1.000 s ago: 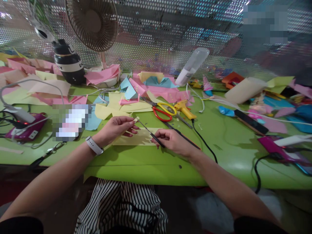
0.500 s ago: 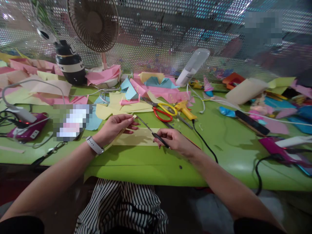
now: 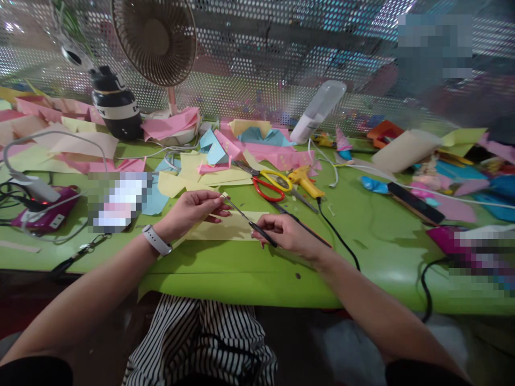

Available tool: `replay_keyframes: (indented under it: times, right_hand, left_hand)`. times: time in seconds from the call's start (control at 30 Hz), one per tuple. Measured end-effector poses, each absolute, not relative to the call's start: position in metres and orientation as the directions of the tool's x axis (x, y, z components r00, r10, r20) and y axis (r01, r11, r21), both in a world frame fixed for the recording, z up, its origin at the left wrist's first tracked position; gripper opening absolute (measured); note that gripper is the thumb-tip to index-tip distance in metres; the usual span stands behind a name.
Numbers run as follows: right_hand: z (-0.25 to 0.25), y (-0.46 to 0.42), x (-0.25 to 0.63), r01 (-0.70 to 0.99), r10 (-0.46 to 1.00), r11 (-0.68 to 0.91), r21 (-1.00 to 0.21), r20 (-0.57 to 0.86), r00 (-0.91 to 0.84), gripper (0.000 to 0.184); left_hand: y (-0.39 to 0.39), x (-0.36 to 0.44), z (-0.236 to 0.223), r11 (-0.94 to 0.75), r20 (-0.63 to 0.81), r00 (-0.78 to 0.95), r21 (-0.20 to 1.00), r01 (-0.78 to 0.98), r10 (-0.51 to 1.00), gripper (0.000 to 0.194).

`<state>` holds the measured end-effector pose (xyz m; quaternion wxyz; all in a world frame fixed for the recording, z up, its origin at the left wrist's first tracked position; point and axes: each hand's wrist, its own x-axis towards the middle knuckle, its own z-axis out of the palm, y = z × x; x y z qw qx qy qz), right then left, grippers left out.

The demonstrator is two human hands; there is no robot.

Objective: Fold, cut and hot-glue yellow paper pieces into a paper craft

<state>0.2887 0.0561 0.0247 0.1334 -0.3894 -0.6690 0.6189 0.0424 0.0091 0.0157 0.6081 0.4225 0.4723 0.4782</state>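
My left hand (image 3: 195,212), with a white band on its wrist, pinches a narrow yellow paper strip (image 3: 185,236). The strip trails down past the wrist, and its small end shows at the fingertips. In my right hand (image 3: 277,230) is a pair of slim black-handled scissors (image 3: 263,234). Their thin metal blades point up and left, with the tips at the strip's end by my left fingers. Whether the blades are parted is too fine to see. Beneath both hands, a flat yellow paper sheet (image 3: 225,229) lies on the green table (image 3: 241,262).
Beyond my hands lie red-and-yellow-handled scissors (image 3: 269,188) and a yellow glue gun (image 3: 308,182) with a black cord. Folded coloured papers (image 3: 265,147) crowd the back. A fan (image 3: 155,43), a black bottle (image 3: 116,107), a phone (image 3: 120,201) and power banks (image 3: 48,212) stand around.
The scissor tips and my left fingertips have shifted slightly. The small pale paper end at the tips now looks narrower. Both hands keep their hold.
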Motion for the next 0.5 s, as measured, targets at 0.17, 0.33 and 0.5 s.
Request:
replay_keyframes:
  times: [0.17, 0.33, 0.5]
  right_hand:
    - [0.024, 0.0557, 0.2887, 0.352, 0.692, -0.072, -0.933, -0.301, -0.656, 0.053]
    - [0.022, 0.0552, 0.2886, 0.345, 0.706, -0.046, -0.937, -0.275, -0.653, 0.054]
    - [0.0217, 0.0554, 0.2885, 0.336, 0.711, -0.033, -0.941, -0.259, -0.654, 0.054]
  left_hand:
    - [0.0092, 0.0417, 0.0167, 0.178, -0.16, 0.108, 0.968, -0.177, 0.981, 0.024]
    - [0.0092, 0.0417, 0.0178, 0.169, -0.155, 0.105, 0.974, -0.151, 0.982, 0.027]
    - [0.0091, 0.0408, 0.0167, 0.166, -0.152, 0.107, 0.978, -0.127, 0.983, 0.025]
